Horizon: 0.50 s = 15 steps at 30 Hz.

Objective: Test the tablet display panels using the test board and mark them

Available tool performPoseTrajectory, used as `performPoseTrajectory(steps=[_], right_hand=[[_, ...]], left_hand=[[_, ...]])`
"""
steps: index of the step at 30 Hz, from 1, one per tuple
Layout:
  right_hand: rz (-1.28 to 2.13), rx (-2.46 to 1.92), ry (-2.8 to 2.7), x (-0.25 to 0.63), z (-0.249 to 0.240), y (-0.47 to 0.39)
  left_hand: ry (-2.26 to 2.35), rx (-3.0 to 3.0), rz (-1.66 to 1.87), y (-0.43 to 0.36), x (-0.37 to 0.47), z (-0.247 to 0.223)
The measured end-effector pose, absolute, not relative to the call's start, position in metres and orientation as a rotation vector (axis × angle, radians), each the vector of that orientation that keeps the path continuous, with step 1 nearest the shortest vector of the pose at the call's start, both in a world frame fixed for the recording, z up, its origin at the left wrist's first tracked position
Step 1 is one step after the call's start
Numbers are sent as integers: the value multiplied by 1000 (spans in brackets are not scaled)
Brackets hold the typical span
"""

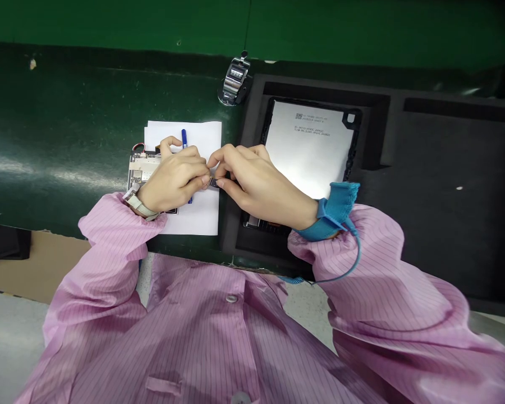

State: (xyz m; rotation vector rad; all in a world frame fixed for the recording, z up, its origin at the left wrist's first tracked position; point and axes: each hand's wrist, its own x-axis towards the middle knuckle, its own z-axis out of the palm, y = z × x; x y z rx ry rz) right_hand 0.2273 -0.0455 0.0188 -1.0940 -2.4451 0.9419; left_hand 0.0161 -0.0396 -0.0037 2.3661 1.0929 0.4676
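My left hand [174, 178] rests over a circuit board [138, 166] with a red wire, its thumb and fingers pressed together at one end of a small dark strip with shiny lines [212, 182]. From the other side, my right hand [256, 182] pinches the strip's opposite end between thumb and fingers. The strip's ends are hidden by fingertips, and its exact kind cannot be made out. Beneath the left hand, a blue pen [184, 136] lies partly covered on white paper [202, 221].
A black foam tray [231, 238] at right holds a silver-backed display panel [311, 146] in a black frame. Behind it stands a metal tally counter [235, 78]. A blue wrist strap [339, 205] with a coiled cord circles my right wrist. The green bench [67, 123] extends left.
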Motion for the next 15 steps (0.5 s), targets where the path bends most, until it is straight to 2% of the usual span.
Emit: performPoseTrajectory(steps=[15], right_hand=[[934, -1089, -2433, 227, 17, -46]], left_hand=[[1077, 2359, 463, -40, 17, -1]])
